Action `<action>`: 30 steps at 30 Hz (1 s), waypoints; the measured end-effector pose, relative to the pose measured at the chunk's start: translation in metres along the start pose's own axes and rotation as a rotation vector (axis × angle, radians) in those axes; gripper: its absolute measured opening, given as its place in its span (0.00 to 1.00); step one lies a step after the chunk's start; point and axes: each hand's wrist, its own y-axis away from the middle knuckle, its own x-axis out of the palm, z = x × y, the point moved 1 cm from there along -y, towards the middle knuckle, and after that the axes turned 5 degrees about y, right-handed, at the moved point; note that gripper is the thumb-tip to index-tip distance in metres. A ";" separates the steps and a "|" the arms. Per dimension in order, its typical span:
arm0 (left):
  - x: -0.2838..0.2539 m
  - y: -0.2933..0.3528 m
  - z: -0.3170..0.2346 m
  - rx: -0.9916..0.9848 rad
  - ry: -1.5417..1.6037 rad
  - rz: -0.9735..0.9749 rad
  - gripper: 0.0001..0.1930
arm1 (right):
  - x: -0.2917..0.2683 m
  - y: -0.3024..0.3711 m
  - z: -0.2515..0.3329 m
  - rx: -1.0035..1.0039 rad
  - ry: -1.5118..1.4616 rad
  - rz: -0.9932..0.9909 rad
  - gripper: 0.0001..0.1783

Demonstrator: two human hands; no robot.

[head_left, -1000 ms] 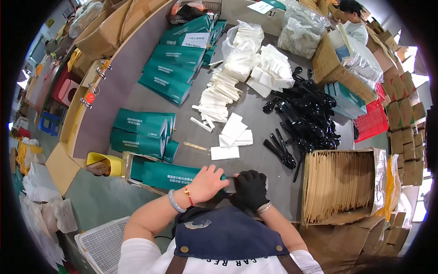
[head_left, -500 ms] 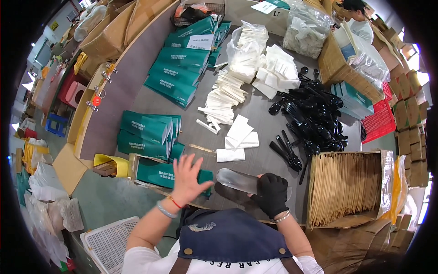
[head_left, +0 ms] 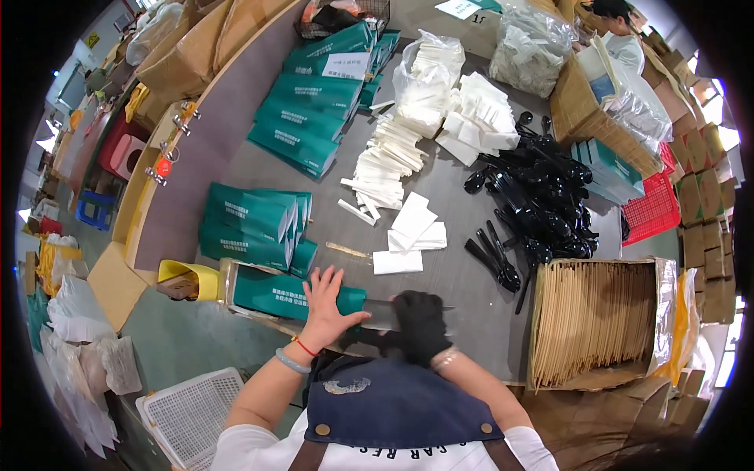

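My bare left hand (head_left: 322,304) lies with fingers spread on a green printed packet (head_left: 263,292), the top one in an open box at the table's near edge. My right hand (head_left: 422,326), in a black glove, is closed round a clear, curved plastic piece (head_left: 380,315). That piece's left end meets the packet's right end; whether it reaches inside I cannot tell. Beyond my hands lie folded white napkins (head_left: 399,263). Loose black plastic spoons (head_left: 496,263) rest to their right, beside a larger heap of black cutlery (head_left: 542,196).
More green packets (head_left: 247,216) stand in stacks on the left. Narrow white strips (head_left: 385,161) and white folded papers (head_left: 479,118) are piled farther back. A carton of thin wooden sticks (head_left: 597,322) stands at right. A yellow container (head_left: 206,282) adjoins the packet box. Another person (head_left: 624,51) is far right.
My right hand has moved left with the clear plastic piece, bringing its end to the packet. My left hand has come down onto the packet.
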 end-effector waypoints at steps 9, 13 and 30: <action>-0.004 -0.138 0.011 0.382 -0.018 -0.176 0.20 | -0.039 0.019 -0.063 0.177 -0.119 -0.406 0.26; 0.000 -0.138 0.023 0.291 -0.189 -0.164 0.04 | -0.063 0.092 -0.133 0.480 -0.047 -0.644 0.20; 0.006 -0.121 -0.008 0.133 0.021 -0.091 0.06 | -0.067 0.266 -0.263 1.141 0.250 -0.504 0.08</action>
